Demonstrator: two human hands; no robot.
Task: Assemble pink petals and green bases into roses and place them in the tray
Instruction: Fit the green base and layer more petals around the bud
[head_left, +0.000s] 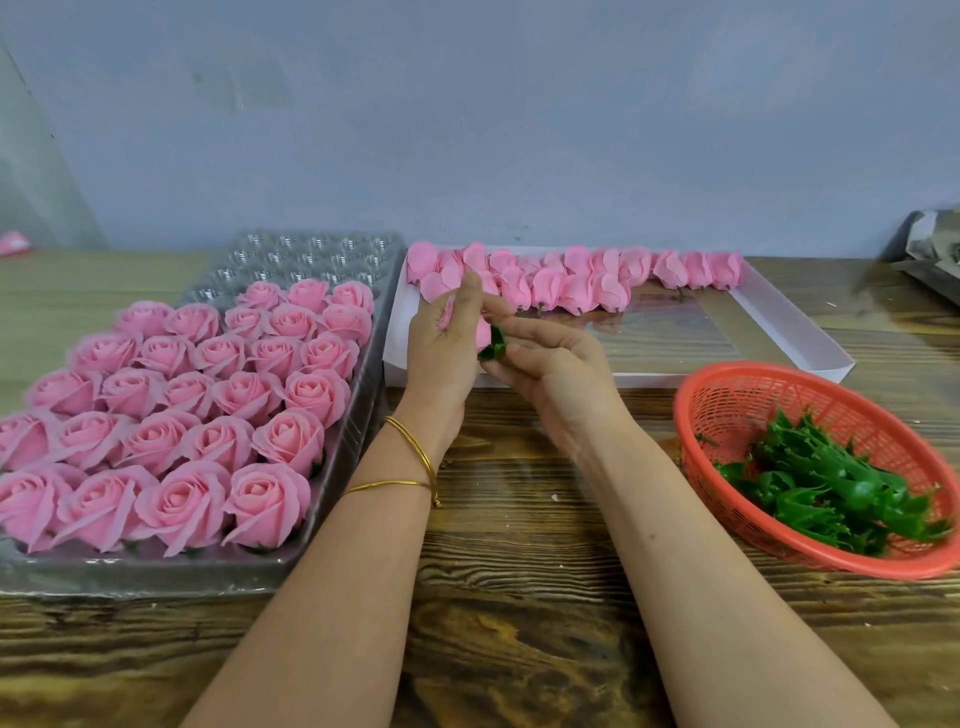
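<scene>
Status: assembly well advanced, one rose in hand. The tray (322, 250), clear plastic and on the left of the wooden table (519, 597), holds finished roses (197, 405) in its near and middle cells. Only the far rows show bare cells (exact count not taken, glare on the plastic). The left hand (441, 358) is curled around a pink petal head (482, 328), raised above the near-left corner of the white box (800, 338). The right hand (550, 369) pinches a green base (493, 347) between thumb and fingertips, and this base touches the underside of the petal head. Judged step: seating the base onto the petals; I cannot tell whether it is fully seated, since the fingers hide the joint. Left to do: place this rose in a free far cell, then work through the loose petal heads (571, 283), which lie in roughly two rows along the far edge of the box. The red basket (779, 379) on the right holds a pile of spare bases (831, 493). Supply of both parts looks ample for the empty cells.
</scene>
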